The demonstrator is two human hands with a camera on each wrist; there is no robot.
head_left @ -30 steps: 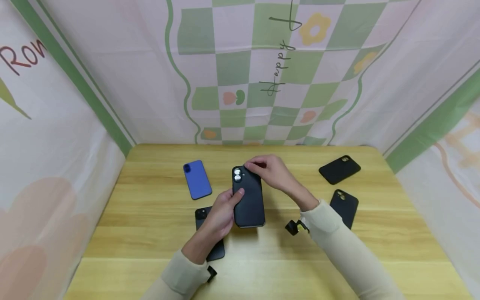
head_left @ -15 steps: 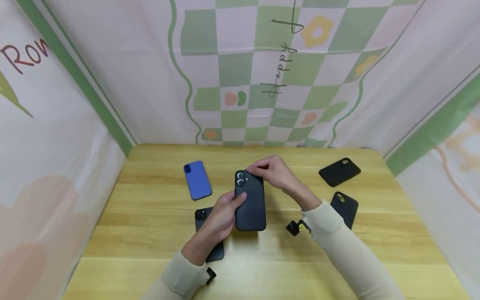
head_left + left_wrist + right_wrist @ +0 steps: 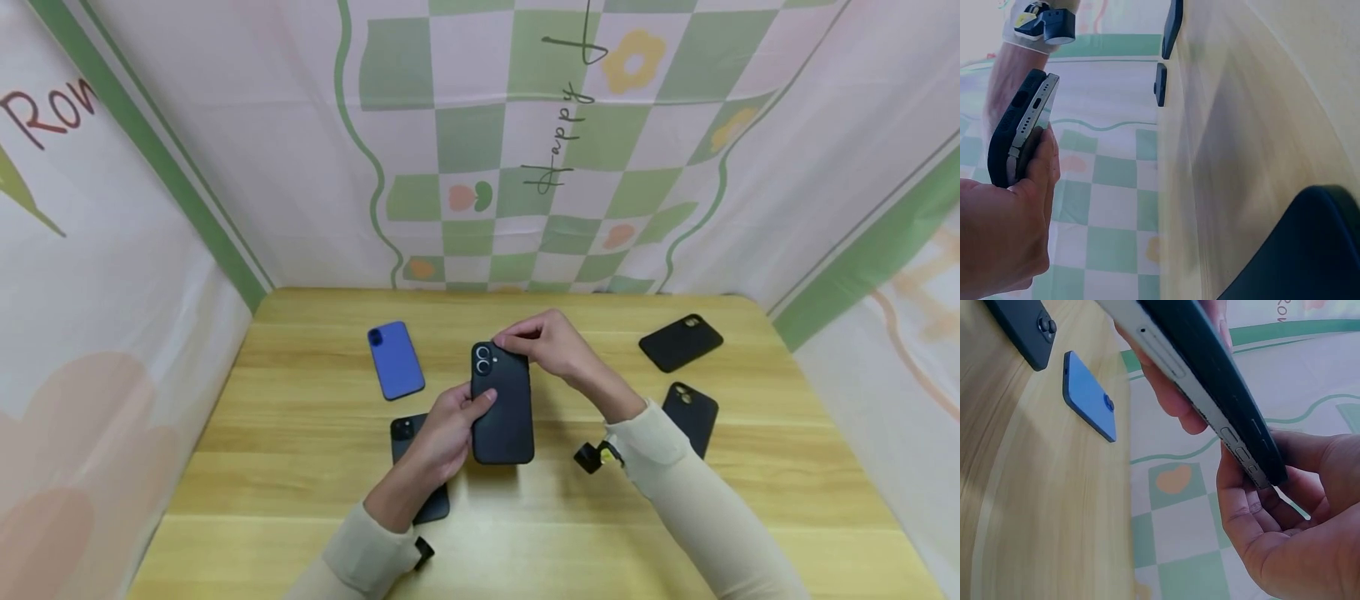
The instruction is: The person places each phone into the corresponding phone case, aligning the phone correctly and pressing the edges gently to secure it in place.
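A black phone case [image 3: 510, 425] with a camera cutout lies over the back of a phone, held above the table in the head view. My left hand [image 3: 447, 427] grips both from the left, thumb on the case's back and fingers underneath. At the top right corner my right hand [image 3: 551, 343] pinches phone and case between thumb and fingers. The right wrist view shows the phone's silver side [image 3: 1200, 403] with its buttons exposed beside the dark case [image 3: 1235, 390]. From below, in the left wrist view, the phone's bottom edge [image 3: 1034, 112] also sits outside the case.
A blue phone [image 3: 396, 360] lies at the back left of the wooden table [image 3: 300, 400]. Another dark phone [image 3: 431, 505] is partly hidden under my left forearm. To the right lie two black phone cases, one farther back [image 3: 678, 345] and one beside my right sleeve [image 3: 692, 421].
The held phone and case have come slightly nearer and to the right, and the light strip along their lower edge no longer shows. Both hands keep their hold.
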